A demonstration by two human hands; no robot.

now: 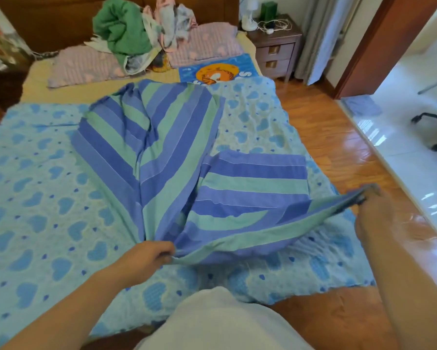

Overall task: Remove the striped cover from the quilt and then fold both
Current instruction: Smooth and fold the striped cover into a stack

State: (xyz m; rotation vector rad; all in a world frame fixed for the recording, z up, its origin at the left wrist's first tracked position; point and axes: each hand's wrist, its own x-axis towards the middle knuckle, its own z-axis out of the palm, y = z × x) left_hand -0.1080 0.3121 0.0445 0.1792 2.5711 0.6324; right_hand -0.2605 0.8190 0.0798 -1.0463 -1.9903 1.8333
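The striped cover (167,147), in blue and green bands, lies crumpled on top of the light blue quilt (35,188) with its heart print, spread flat over the bed. My left hand (149,256) pinches the cover's near edge at the bed's front middle. My right hand (371,208) grips the same edge further right, lifted off the quilt, so the hem stretches taut between both hands. The far part of the cover is bunched and folded over itself.
Two striped pink pillows (86,64) and a heap of green and pale clothes (134,31) sit at the headboard. A cartoon-print blue cloth (220,69) lies beside them. A nightstand (275,46) stands at the right, over wooden floor (338,147).
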